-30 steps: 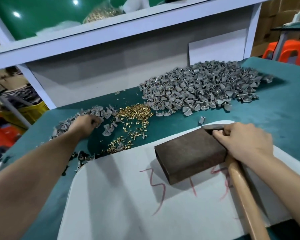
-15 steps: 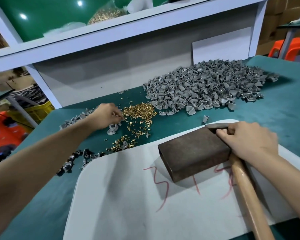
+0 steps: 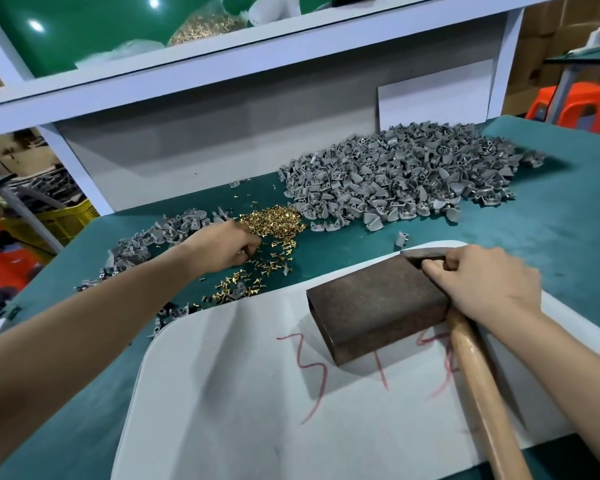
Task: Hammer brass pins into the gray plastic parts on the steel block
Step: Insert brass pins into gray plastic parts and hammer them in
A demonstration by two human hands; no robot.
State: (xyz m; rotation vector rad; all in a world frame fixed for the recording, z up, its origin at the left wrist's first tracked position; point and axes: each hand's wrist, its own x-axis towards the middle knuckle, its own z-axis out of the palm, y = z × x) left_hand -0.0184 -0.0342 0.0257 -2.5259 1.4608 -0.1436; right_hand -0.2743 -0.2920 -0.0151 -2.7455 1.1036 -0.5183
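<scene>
A rusty brown steel block (image 3: 371, 306) lies on a white board (image 3: 250, 410) with red marks; nothing sits on top of it. My right hand (image 3: 482, 289) grips a wooden-handled hammer (image 3: 478, 382) close to its head, which rests at the block's far right corner. My left hand (image 3: 226, 247) is curled, fingertips down among the scattered brass pins (image 3: 274, 223), with a small gray plastic part (image 3: 244, 252) showing under the fingers. A small heap of gray parts (image 3: 156, 237) lies just left of that hand.
A large heap of gray parts (image 3: 395, 178) covers the back right of the green table (image 3: 551, 237). One loose gray part (image 3: 400, 238) lies by the board's far edge. A white shelf frame (image 3: 222, 81) overhangs the back. Orange stools (image 3: 582, 105) stand beyond the table.
My left hand has moved right, from the small heap of gray parts to the brass pins. My right hand, the hammer and the block have stayed in place.
</scene>
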